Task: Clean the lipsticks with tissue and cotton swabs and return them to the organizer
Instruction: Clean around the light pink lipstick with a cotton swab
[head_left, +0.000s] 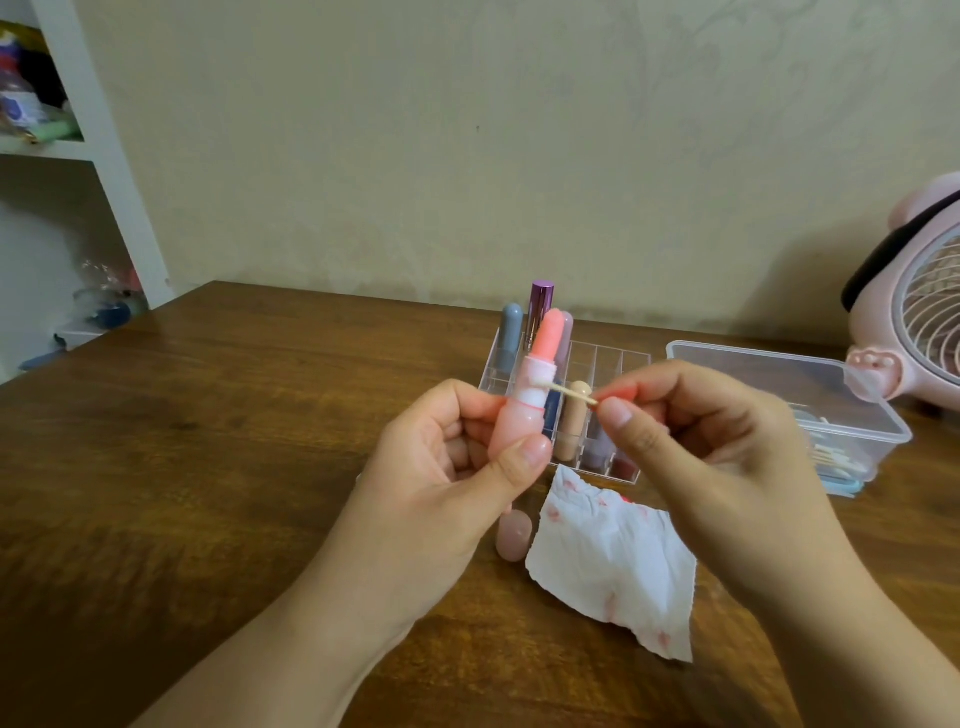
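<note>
Wooden table (218, 441) by beige wall (467, 156); left grip (457, 457) around lipstick (524, 410), right grip (691, 431) seemingly pinching swab (566, 391).

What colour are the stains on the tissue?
Pinkish-red smears on the white tissue, seen in the head view.

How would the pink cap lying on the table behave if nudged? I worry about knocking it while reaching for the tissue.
The pink cap lies on its side with rounded ends, so it would probably roll. It looks small and hollow, likely light enough to skitter across the smooth wooden table. The crumpled tissue beside it might stop it on that side.
</note>
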